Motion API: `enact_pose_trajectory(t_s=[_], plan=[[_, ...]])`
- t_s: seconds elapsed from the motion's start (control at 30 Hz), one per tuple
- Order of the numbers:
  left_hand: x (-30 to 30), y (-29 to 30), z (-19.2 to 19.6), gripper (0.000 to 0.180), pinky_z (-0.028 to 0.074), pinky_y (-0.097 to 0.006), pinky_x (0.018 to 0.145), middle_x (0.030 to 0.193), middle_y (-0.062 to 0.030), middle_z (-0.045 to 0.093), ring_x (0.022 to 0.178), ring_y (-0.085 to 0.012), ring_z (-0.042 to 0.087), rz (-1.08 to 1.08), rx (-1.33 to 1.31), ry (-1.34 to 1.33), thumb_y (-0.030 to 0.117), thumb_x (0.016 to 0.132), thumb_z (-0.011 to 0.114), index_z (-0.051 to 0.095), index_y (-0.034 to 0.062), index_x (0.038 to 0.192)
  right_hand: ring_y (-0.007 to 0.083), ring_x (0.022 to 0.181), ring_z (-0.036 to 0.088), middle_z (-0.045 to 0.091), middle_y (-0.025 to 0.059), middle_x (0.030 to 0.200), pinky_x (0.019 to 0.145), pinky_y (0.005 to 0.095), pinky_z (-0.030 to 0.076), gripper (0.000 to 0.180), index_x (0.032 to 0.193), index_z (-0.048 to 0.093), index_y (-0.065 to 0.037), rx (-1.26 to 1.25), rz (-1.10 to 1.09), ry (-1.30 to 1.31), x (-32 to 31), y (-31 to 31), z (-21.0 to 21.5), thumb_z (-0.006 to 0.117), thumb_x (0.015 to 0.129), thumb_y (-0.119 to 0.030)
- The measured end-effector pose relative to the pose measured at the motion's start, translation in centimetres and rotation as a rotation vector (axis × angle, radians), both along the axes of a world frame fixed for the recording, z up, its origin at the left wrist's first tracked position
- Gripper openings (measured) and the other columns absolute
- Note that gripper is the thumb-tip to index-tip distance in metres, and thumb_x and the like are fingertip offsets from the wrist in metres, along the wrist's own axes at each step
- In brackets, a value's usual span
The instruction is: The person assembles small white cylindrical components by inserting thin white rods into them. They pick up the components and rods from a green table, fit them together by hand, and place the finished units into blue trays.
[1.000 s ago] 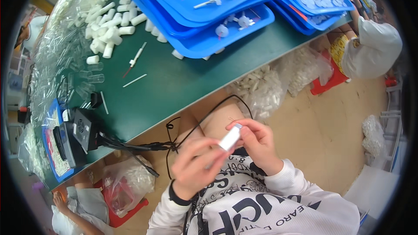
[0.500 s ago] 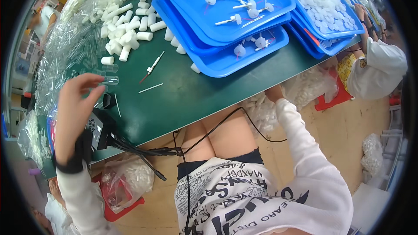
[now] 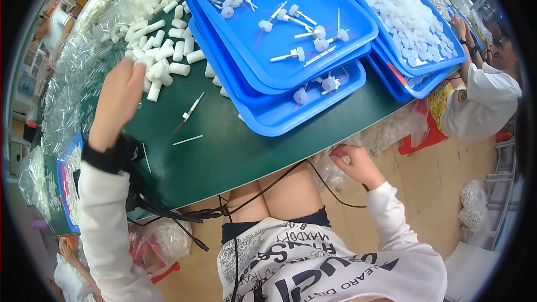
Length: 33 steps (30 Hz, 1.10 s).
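One hand (image 3: pixel 118 99) near cylinders (image 3: pixel 179 69), lettered shirt (image 3: pixel 313 263)

Whether the hands (image 3: pixel 117 100) (image 3: pixel 357 165) hold anything is too small to tell, the shirt (image 3: pixel 324 263) cut off below

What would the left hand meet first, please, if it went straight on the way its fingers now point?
The left hand would most likely meet the pile of white cylinders just ahead of it; depth is unclear, so it may be touching one.
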<state>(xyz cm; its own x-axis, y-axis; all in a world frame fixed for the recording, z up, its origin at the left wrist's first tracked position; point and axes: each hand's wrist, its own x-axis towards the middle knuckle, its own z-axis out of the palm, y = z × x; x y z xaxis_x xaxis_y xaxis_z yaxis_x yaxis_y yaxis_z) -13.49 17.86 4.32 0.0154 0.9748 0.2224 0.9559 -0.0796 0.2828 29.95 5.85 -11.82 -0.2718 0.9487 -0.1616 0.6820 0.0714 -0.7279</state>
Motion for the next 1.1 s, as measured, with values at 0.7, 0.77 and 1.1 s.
enact_pose_trajectory(t_s=[0.7, 0.77, 1.1], plan=[[7.7, -11.7, 8.7, 0.027, 0.046, -0.027, 0.075, 0.095, -0.0156, 0.058, 0.085, -0.0175, 0.057, -0.187, 0.166, -0.731, 0.0, 0.075, 0.064, 0.039, 0.002, 0.087, 0.02, 0.074, 0.061, 0.064, 0.011, 0.081, 0.066, 0.0308, 0.047, 0.024, 0.1, 0.062, -0.006, 0.686, 0.263, -0.462, -7.1, 22.8, 17.7, 0.056, 0.079, -0.015], [7.2, -16.6, 9.1, 0.027, 0.046, -0.027, 0.076, 0.093, -0.016, 0.055, 0.085, -0.0183, 0.056, -0.159, 0.17, -0.796, -0.003, 0.074, 0.062, 0.037, 0.0041, 0.083, 0.0192, 0.073, 0.061, 0.064, 0.0078, 0.079, 0.065, 0.0302, 0.047, 0.021, 0.096, 0.063, -0.008, 0.699, 0.24, -0.401, -8.9, 22.4, 18.0, 0.055, 0.077, -0.012], [10.7, -23.6, -1.6, 0.034, 0.048, -0.033, 0.079, 0.096, -0.0142, 0.051, 0.091, -0.0216, 0.058, -0.026, -0.016, -1.623, -0.014, 0.067, 0.062, 0.037, 0.0052, 0.082, 0.0267, 0.083, 0.06, 0.062, 0.0106, 0.085, 0.073, 0.0354, 0.048, 0.022, 0.089, 0.064, -0.009, 0.747, 0.412, -0.32, -10.9, 16.1, 17.4, 0.056, 0.069, -0.004]])
